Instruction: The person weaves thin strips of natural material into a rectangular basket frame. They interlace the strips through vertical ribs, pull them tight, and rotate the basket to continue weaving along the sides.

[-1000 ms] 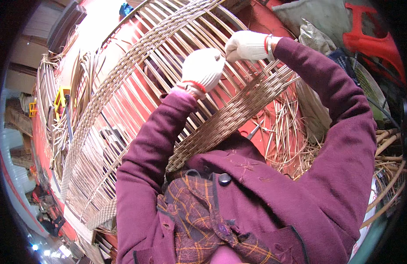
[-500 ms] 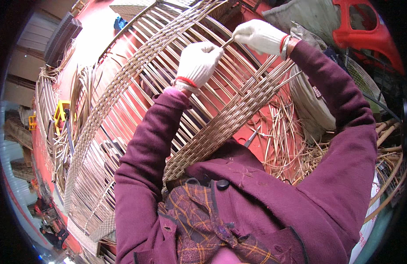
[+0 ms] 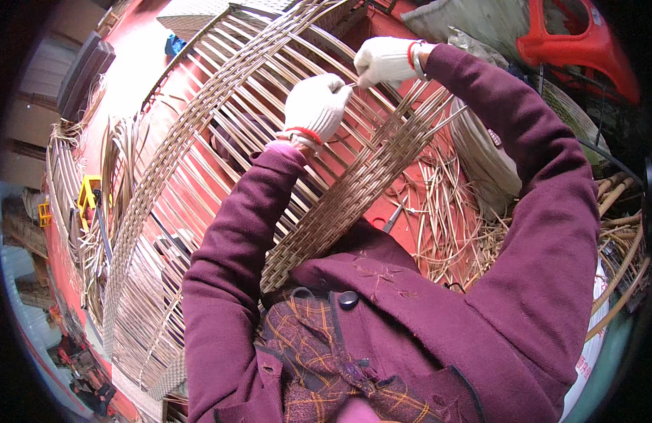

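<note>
Both my hands wear white knit gloves with red cuffs. My left hand (image 3: 315, 107) is closed in a pinch over the woven wicker piece, on one end of a thin wicker strand (image 3: 353, 85). My right hand (image 3: 386, 62), to the right and a little higher, pinches the same strand; only a short length shows between the fingers. Below them lies the large wicker panel, with long parallel brownish strips, a dense woven band (image 3: 340, 208) on the near side and another woven band (image 3: 199, 106) farther left. Loose strip ends stick out at the band's right end.
Scissors (image 3: 394, 217) lie on the red surface beside a heap of loose wicker strips (image 3: 442, 211). A red plastic stool (image 3: 569, 49) and pale sacks (image 3: 474, 151) stand at the right. More strips (image 3: 118, 151) and a yellow object (image 3: 88, 199) are at the left.
My hands have come closer together, the right one moving left and slightly down. Less of the strand shows between them. The whole view has shifted slightly.
</note>
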`<control>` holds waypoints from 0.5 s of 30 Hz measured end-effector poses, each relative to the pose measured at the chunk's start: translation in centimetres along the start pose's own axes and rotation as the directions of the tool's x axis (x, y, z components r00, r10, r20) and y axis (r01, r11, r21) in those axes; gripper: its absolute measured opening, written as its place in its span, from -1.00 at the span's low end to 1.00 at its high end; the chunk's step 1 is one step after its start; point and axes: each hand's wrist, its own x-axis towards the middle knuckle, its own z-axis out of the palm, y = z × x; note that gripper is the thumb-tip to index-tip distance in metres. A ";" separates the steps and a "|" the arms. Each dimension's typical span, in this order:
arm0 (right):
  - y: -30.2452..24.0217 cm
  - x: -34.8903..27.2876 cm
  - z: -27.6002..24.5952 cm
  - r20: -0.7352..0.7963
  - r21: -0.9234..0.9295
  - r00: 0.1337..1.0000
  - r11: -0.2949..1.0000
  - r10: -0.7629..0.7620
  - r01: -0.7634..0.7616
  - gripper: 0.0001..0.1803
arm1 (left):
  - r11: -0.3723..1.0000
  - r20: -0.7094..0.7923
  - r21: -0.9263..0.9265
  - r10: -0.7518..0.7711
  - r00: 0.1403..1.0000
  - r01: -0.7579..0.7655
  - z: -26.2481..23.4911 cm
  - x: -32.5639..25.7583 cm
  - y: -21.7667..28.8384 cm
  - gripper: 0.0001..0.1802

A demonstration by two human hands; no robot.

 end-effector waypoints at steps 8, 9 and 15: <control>4.0 -2.4 0.0 -0.332 -0.497 0.906 0.865 -0.262 0.068 -0.72 | 0.940 -0.124 0.212 0.297 0.947 -0.267 -3.5 -9.6 3.6 -0.80; 4.6 -2.3 0.0 -0.371 -0.495 0.902 0.869 -0.220 0.009 -0.72 | 0.930 -0.092 0.257 0.294 0.952 -0.262 -3.9 -11.2 3.9 -0.80; 8.7 -3.0 -0.7 -0.459 -0.454 0.882 0.881 -0.104 -0.133 -0.77 | 0.941 -0.056 0.275 0.219 0.974 -0.196 -6.4 -17.5 4.2 -0.75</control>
